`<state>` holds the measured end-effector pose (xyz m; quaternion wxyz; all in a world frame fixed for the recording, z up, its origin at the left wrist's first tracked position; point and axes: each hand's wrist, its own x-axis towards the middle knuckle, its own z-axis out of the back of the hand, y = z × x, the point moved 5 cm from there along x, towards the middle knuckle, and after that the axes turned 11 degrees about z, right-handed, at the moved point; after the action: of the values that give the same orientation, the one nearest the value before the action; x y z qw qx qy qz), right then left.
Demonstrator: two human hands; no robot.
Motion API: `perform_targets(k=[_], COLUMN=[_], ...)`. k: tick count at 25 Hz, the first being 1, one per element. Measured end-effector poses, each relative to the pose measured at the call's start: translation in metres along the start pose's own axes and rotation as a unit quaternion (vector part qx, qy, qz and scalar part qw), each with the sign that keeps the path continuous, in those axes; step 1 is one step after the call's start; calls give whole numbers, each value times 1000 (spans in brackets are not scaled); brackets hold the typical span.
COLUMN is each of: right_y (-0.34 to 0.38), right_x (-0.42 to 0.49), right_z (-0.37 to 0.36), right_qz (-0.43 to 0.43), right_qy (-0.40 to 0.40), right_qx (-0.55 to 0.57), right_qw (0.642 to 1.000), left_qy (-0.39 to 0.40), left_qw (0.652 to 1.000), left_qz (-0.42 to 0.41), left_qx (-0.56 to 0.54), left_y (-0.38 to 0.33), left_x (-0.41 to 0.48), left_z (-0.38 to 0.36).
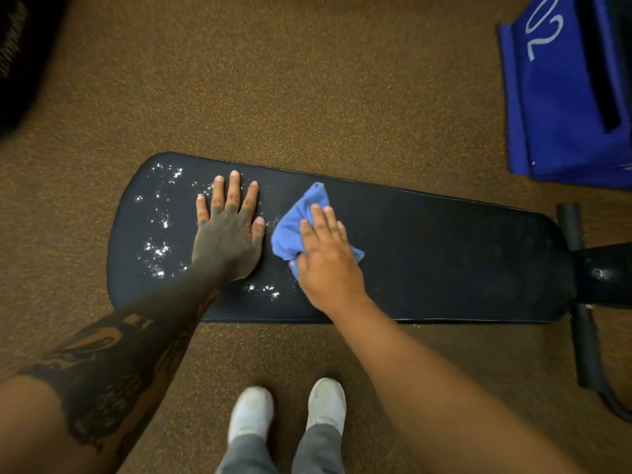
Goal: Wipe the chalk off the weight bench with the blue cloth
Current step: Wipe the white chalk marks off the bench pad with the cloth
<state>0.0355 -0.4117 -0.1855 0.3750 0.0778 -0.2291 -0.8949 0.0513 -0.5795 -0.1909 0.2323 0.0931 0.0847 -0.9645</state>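
A black padded weight bench lies across the view on a brown speckled floor. White chalk specks cover its left end, and a few more lie near the front edge. My left hand rests flat on the pad with fingers spread, just right of the chalk. My right hand presses a crumpled blue cloth onto the pad's middle, right beside my left thumb. The pad to the right of the cloth looks free of chalk.
A blue bag or box with white digits sits on the floor at the back right. The bench's black frame and foot bar stick out at the right end. My white shoes stand in front of the bench. A dark object fills the top left corner.
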Motion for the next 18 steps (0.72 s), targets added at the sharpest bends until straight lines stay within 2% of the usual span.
perform_targets(k=[4, 6, 9, 13, 15, 18], right_y=[-46, -48, -18, 14, -2, -20], right_x=[25, 51, 58, -1, -25, -18], right_z=[30, 31, 13, 1, 8, 13], right_qz=[-119, -143, -86, -19, -51, -159], right_qy=[-18, -18, 0, -11, -51, -91], right_qx=[-92, -76, -52, -24, -17, -2], right_qw=[988, 987, 995, 999, 997, 983], left_qy=[1, 1, -3, -6, -5, -2], left_qw=[1000, 1000, 1000, 1000, 1000, 1000], left_qz=[0, -4, -6, -12, -15, -18], left_qx=[14, 21, 21, 15, 16, 17], left_y=[0, -1, 0, 1, 1, 1], left_x=[-2, -1, 0, -1, -1, -1], left_z=[2, 0, -2, -2, -1, -1])
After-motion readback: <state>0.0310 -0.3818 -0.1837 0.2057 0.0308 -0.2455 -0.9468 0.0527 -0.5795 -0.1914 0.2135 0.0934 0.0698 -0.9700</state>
